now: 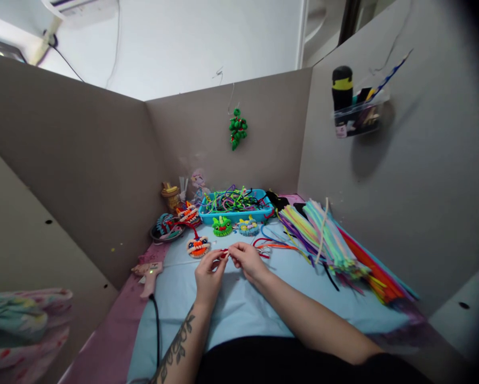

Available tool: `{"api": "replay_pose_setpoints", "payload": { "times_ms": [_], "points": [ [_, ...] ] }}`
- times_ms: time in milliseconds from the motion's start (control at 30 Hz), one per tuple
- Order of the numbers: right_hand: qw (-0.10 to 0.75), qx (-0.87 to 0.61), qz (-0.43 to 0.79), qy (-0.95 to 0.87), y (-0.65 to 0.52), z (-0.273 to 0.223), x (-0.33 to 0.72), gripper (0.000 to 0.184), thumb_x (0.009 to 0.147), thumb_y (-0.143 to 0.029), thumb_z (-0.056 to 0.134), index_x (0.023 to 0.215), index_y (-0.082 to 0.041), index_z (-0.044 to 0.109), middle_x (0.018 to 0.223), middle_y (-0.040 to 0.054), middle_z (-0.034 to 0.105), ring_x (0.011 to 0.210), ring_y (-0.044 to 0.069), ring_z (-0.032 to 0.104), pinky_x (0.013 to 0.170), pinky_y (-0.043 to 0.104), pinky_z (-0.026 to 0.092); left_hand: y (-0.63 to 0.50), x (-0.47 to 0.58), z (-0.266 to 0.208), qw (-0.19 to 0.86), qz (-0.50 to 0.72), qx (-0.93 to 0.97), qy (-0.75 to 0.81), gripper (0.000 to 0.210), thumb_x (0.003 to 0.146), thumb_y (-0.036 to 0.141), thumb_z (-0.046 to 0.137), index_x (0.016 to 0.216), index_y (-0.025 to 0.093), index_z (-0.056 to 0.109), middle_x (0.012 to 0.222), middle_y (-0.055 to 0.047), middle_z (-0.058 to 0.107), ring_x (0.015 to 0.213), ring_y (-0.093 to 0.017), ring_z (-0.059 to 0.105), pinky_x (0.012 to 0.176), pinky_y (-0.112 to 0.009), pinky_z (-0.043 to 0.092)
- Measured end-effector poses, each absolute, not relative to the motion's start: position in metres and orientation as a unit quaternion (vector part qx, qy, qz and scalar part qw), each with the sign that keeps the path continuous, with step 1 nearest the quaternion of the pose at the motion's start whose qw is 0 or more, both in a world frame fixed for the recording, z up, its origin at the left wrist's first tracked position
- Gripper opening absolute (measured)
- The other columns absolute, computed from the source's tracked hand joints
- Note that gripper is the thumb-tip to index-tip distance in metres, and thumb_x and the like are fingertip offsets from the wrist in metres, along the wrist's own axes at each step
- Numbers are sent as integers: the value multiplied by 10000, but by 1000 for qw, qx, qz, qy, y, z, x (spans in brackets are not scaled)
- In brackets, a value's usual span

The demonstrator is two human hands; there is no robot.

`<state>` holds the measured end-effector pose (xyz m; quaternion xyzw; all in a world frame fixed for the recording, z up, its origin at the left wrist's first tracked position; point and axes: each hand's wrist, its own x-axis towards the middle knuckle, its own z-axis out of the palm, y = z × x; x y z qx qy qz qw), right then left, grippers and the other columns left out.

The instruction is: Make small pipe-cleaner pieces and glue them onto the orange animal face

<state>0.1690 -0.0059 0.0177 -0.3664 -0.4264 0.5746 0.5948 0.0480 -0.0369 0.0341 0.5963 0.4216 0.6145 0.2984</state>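
My left hand (pixel 209 268) and my right hand (pixel 247 260) meet above the blue cloth, fingertips pinched together. Between them is a small piece of red pipe cleaner (pixel 224 254) with a pale bit on it; its shape is mostly hidden by the fingers. Just beyond my left hand lies an orange and cream pipe-cleaner animal head (pixel 198 246) with a red cord. A green animal head (pixel 222 226) and a blue and yellow one (pixel 248 226) sit farther back. Loose orange and red pipe cleaners (pixel 277 246) lie past my right hand.
A blue tray (pixel 235 215) of tangled pipe cleaners stands at the back. Bundled pastel pipe cleaners (pixel 331 240) lie right. A pink glue gun (pixel 151 274) with a black cord rests left, near a dark bowl (pixel 166 234). Grey panels surround the table; a green ornament (pixel 238 129) hangs behind.
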Motion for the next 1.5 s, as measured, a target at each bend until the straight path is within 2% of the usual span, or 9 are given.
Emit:
{"api": "replay_pose_setpoints", "payload": {
  "times_ms": [233, 433, 633, 767, 900, 1067, 1500],
  "points": [
    [602, -366, 572, -421, -5, 19, 172, 220, 661, -353, 632, 626, -152, 550, 440, -57, 472, 355, 51, 354, 357, 184, 239, -29, 44, 22, 337, 597, 591, 426, 332, 656, 320, 694, 968, 211, 659, 949, -72, 666, 823, -194, 631, 721, -295, 526],
    [603, -365, 549, -449, -7, 21, 174, 219, 672, -355, 623, 621, -157, 547, 433, -60, 456, 361, 57, 362, 365, 192, 255, -25, 40, 19, 356, 577, 599, 426, 321, 691, 321, 666, 986, 196, 653, 948, -75, 681, 847, -199, 635, 746, -284, 510],
    [596, -374, 531, -472, -8, 22, 175, 222, 684, -357, 611, 634, -149, 553, 443, -57, 466, 370, 56, 376, 373, 183, 275, -24, 41, 18, 384, 583, 579, 421, 339, 665, 318, 690, 968, 171, 652, 921, -77, 692, 844, -200, 641, 752, -284, 505],
    [599, -381, 518, -477, -4, 18, 176, 212, 697, -344, 599, 638, -145, 557, 445, -55, 477, 372, 57, 388, 371, 179, 286, -24, 41, 20, 465, 577, 538, 402, 475, 661, 331, 693, 1090, 159, 584, 946, -100, 691, 839, -205, 651, 727, -301, 514],
    [595, -383, 522, -476, -3, 17, 177, 205, 695, -337, 602, 640, -143, 563, 441, -53, 483, 368, 59, 393, 365, 179, 286, -21, 38, 19, 524, 556, 499, 409, 400, 673, 356, 681, 997, 127, 626, 903, -114, 700, 744, -185, 667, 659, -268, 516],
    [589, -381, 534, -473, -5, 18, 177, 214, 684, -347, 615, 661, -138, 576, 466, -45, 508, 373, 62, 415, 368, 182, 305, -17, 37, 17, 533, 561, 479, 415, 361, 644, 353, 707, 919, 125, 658, 860, -102, 710, 696, -165, 666, 645, -245, 512],
    [583, -405, 504, -491, -4, 18, 175, 197, 685, -331, 598, 667, -137, 571, 496, -31, 542, 400, 73, 461, 382, 184, 365, -18, 38, 16, 519, 575, 473, 419, 403, 627, 343, 716, 956, 128, 627, 849, -96, 706, 701, -160, 664, 657, -258, 513]
  ]
}}
